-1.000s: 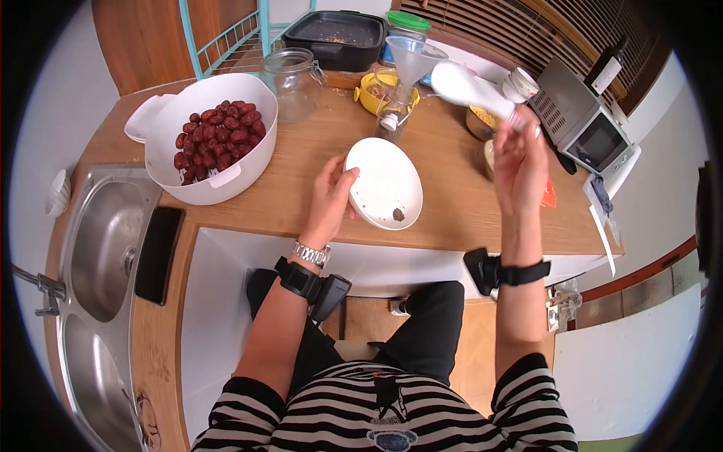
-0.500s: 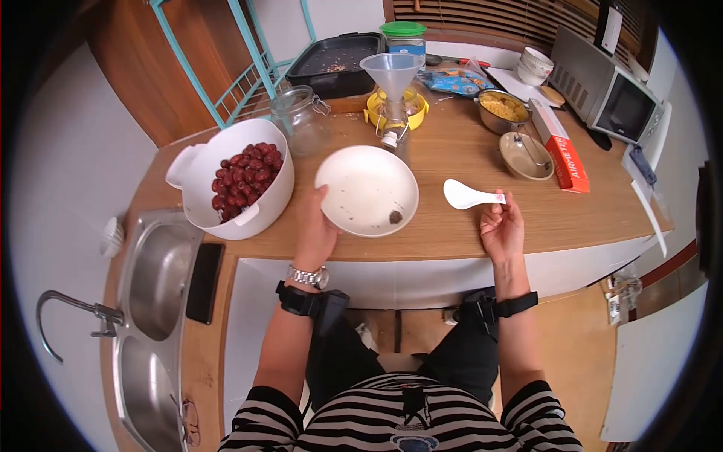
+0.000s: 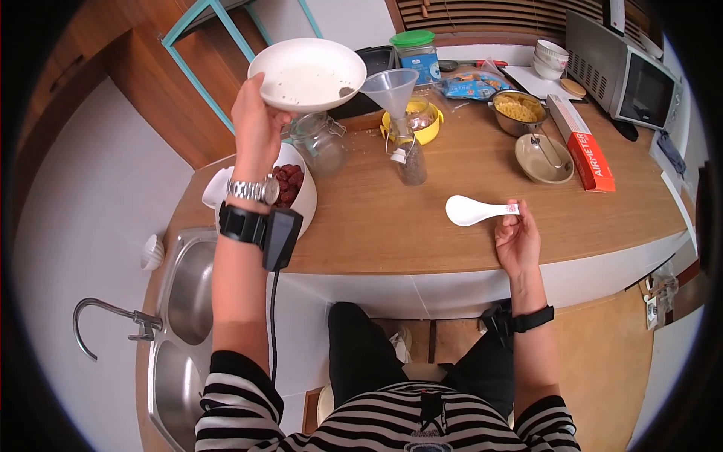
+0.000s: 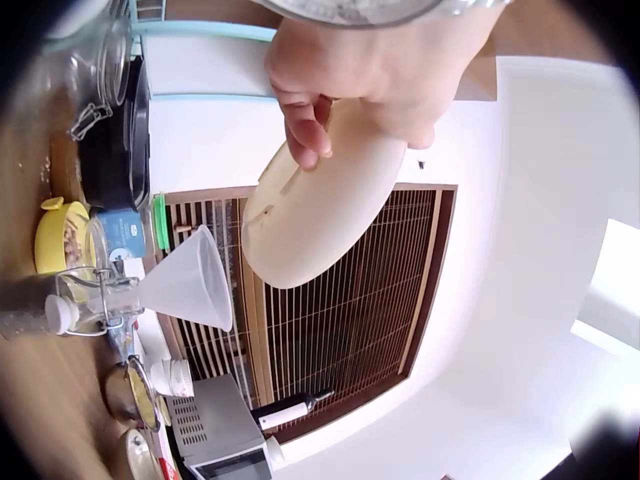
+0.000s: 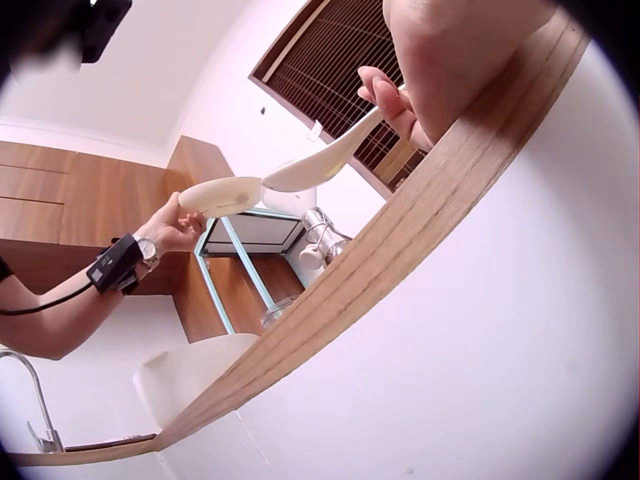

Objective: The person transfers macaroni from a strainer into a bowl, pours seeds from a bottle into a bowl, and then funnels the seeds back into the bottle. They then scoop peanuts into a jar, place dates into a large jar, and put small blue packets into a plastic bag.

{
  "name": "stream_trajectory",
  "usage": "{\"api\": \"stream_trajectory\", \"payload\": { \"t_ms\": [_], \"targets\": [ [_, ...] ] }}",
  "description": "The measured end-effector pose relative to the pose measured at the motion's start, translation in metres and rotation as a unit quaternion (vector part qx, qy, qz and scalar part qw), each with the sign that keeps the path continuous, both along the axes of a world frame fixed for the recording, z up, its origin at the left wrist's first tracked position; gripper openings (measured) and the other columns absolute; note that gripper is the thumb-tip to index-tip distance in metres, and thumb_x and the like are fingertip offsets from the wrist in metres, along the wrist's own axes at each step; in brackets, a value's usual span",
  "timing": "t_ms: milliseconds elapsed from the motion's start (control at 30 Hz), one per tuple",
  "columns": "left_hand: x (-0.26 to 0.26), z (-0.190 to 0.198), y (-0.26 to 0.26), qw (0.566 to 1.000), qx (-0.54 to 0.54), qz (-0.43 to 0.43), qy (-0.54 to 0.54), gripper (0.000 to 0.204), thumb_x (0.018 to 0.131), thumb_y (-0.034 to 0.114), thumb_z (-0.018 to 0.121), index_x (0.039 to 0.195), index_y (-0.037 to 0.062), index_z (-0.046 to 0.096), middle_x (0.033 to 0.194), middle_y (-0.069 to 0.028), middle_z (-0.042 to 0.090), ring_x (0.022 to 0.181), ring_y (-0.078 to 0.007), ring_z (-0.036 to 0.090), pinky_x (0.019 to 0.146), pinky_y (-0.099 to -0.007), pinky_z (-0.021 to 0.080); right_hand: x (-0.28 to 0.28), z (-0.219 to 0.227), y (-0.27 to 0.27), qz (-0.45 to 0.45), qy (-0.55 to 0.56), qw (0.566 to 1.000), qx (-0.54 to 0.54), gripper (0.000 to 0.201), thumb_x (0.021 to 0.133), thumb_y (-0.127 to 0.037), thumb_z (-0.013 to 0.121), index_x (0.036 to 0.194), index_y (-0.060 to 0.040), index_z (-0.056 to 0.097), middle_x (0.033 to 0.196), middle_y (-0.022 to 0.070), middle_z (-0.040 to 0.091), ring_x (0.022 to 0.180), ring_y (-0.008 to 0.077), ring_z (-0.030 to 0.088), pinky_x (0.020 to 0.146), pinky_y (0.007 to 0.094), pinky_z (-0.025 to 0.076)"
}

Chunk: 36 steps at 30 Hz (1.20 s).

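My left hand (image 3: pixel 254 124) grips the edge of a shallow white dish (image 3: pixel 305 75), raised above the counter at the left. A small dark heap of grains and some scattered specks lie in the dish; its underside shows in the left wrist view. In my right hand (image 3: pixel 519 239), low near the counter's front edge, the fingers pinch the handle of a white spoon (image 3: pixel 468 211). A clear funnel (image 3: pixel 390 89) stands in the neck of a swing-top glass bottle (image 3: pixel 411 162), right of the dish. Dark contents show low in the bottle.
Behind the left arm stands a white basket (image 3: pixel 305 200) of red dates, beside a glass jar (image 3: pixel 320 143). A yellow bowl (image 3: pixel 427 134) sits behind the bottle. At right are a beige bowl (image 3: pixel 544 169), a metal bowl (image 3: pixel 520 124) and a long red-and-white box (image 3: pixel 591 160).
The left hand has lifted the dish up and to the left, from low over the counter. My right hand has come down with the spoon from its raised position and now stays low.
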<state>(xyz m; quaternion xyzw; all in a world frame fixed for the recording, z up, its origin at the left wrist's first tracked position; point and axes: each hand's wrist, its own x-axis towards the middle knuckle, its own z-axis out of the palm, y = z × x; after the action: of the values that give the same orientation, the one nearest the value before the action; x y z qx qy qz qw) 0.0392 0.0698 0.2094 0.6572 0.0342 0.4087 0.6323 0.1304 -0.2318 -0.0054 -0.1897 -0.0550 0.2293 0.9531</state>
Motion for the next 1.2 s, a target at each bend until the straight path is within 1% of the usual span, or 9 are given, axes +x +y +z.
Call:
{"api": "stream_trajectory", "payload": {
  "t_ms": [167, 233, 267, 433, 500, 567, 767, 833, 1200],
  "targets": [
    [0.035, 0.015, -0.01, 0.999, 0.038, 0.033, -0.001, 0.032, 0.082, 0.021, 0.045, 0.102, -0.004, 0.041, 0.063, -0.0077, 0.053, 0.039, -0.0118, 0.047, 0.036, -0.0187, 0.038, 0.0, -0.002, 0.001, -0.006, -0.007, 1.0, 0.014, 0.022, 0.086, -0.022, 0.041, 0.087, -0.0014, 0.051, 0.056, 0.0058, 0.055, 0.047, 0.01, 0.048, 0.045, 0.0192, 0.037],
    [0.046, 0.018, -0.009, 0.986, 0.142, 0.087, 0.001, 0.038, 0.081, 0.018, 0.048, 0.109, -0.0049, 0.038, 0.06, -0.0051, 0.05, 0.04, -0.0099, 0.047, 0.035, -0.019, 0.038, 0.0, -0.001, 0.001, -0.011, -0.017, 1.0, 0.017, 0.023, 0.086, -0.022, 0.041, 0.087, -0.0012, 0.051, 0.056, 0.0061, 0.055, 0.047, 0.01, 0.048, 0.045, 0.0191, 0.037],
    [0.048, 0.019, -0.013, 0.977, 0.184, 0.111, 0.016, 0.034, 0.083, 0.018, 0.046, 0.111, 0.0004, 0.04, 0.069, -0.0048, 0.053, 0.045, -0.0064, 0.047, 0.037, -0.0167, 0.039, -0.001, 0.0, 0.002, -0.016, -0.011, 1.0, 0.001, 0.022, 0.086, -0.022, 0.041, 0.088, -0.0025, 0.051, 0.055, 0.0047, 0.054, 0.046, 0.0093, 0.047, 0.044, 0.019, 0.036],
    [0.058, 0.019, -0.022, 0.954, 0.28, 0.11, 0.005, 0.037, 0.08, 0.013, 0.05, 0.114, 0.0037, 0.039, 0.073, -0.0028, 0.051, 0.056, -0.0056, 0.05, 0.041, -0.0172, 0.04, -0.001, -0.001, 0.002, -0.011, -0.024, 1.0, 0.016, 0.022, 0.087, -0.02, 0.04, 0.086, -0.001, 0.051, 0.057, 0.0056, 0.055, 0.048, 0.0098, 0.049, 0.046, 0.0194, 0.037],
    [0.061, 0.021, -0.028, 0.906, 0.403, 0.125, -0.035, 0.046, 0.075, 0.018, 0.056, 0.116, 0.007, 0.04, 0.072, -0.0012, 0.047, 0.053, -0.0086, 0.05, 0.045, -0.0213, 0.041, -0.001, -0.003, 0.002, -0.012, -0.028, 0.999, 0.02, 0.022, 0.087, -0.02, 0.04, 0.087, -0.0009, 0.052, 0.057, 0.0054, 0.055, 0.049, 0.0098, 0.049, 0.046, 0.0192, 0.037],
    [0.061, 0.02, -0.032, 0.915, 0.386, 0.117, -0.01, 0.049, 0.071, 0.018, 0.058, 0.116, 0.0101, 0.041, 0.07, -0.0012, 0.047, 0.056, -0.0096, 0.049, 0.05, -0.0232, 0.042, -0.002, -0.003, 0.001, -0.013, -0.031, 0.999, 0.022, 0.023, 0.087, -0.02, 0.04, 0.087, -0.0009, 0.052, 0.058, 0.0053, 0.055, 0.05, 0.0098, 0.049, 0.046, 0.0189, 0.038],
    [0.06, 0.019, -0.038, 0.871, 0.464, 0.162, -0.015, 0.052, 0.068, 0.02, 0.06, 0.116, 0.0121, 0.041, 0.069, -0.0032, 0.048, 0.057, -0.0104, 0.048, 0.052, -0.0248, 0.042, -0.002, -0.001, 0.001, -0.009, -0.039, 0.999, 0.033, 0.023, 0.087, -0.02, 0.041, 0.088, -0.0004, 0.052, 0.058, 0.005, 0.055, 0.052, 0.0095, 0.05, 0.048, 0.0179, 0.038],
    [0.056, 0.019, -0.04, 0.869, 0.466, 0.167, 0.027, 0.046, 0.076, 0.012, 0.055, 0.119, 0.0081, 0.036, 0.078, -0.0044, 0.048, 0.069, -0.0112, 0.054, 0.057, -0.0241, 0.046, -0.003, -0.002, 0.002, -0.011, -0.037, 0.999, 0.03, 0.023, 0.087, -0.02, 0.041, 0.088, -0.0003, 0.052, 0.058, 0.005, 0.055, 0.052, 0.0096, 0.05, 0.048, 0.0181, 0.038],
    [0.058, 0.014, -0.028, 0.907, 0.394, 0.143, -0.042, 0.045, 0.075, 0.013, 0.056, 0.116, 0.0079, 0.04, 0.075, -0.0033, 0.047, 0.063, -0.009, 0.05, 0.055, -0.0223, 0.044, -0.003, -0.001, 0.002, -0.016, -0.037, 0.999, 0.021, 0.023, 0.087, -0.021, 0.04, 0.088, -0.0006, 0.051, 0.058, 0.0049, 0.055, 0.052, 0.0094, 0.05, 0.048, 0.0181, 0.039]
  ]
}}
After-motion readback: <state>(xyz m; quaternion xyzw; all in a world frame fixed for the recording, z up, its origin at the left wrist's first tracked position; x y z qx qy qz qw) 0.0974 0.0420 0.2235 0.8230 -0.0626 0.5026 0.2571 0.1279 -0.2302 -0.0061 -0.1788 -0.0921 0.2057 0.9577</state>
